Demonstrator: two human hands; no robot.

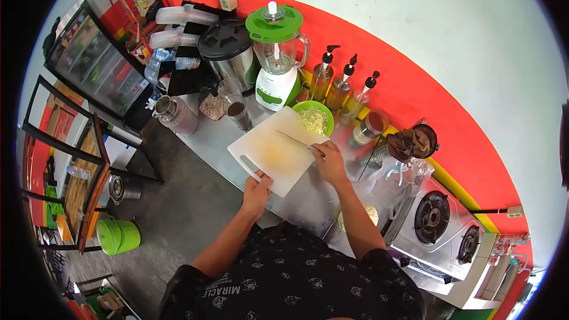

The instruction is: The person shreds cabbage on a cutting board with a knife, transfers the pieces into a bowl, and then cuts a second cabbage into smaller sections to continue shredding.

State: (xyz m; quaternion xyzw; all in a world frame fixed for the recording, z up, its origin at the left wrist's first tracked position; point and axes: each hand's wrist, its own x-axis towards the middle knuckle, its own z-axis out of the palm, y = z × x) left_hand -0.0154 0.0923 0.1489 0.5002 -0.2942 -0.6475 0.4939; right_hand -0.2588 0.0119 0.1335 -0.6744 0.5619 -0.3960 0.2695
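Note:
A white cutting board (269,157) with a yellowish stain is held over the metal counter. My left hand (257,194) grips its lower edge, near the handle slot. In my right hand (329,162) is a knife (290,137), its blade lying over the board and pointing to the upper left. Just beyond the board's upper right edge, a green bowl (329,120) holds pale shredded food (313,120). Under my right forearm, more pale food (366,216) shows partly, in a container I cannot make out fully.
A blender (277,86), a steel container (234,65), a metal cup (239,117) and pump bottles (340,90) line the counter's back. To the right are a plastic bag (403,181) and a gas stove (441,231). A green bucket (118,236) stands on the floor.

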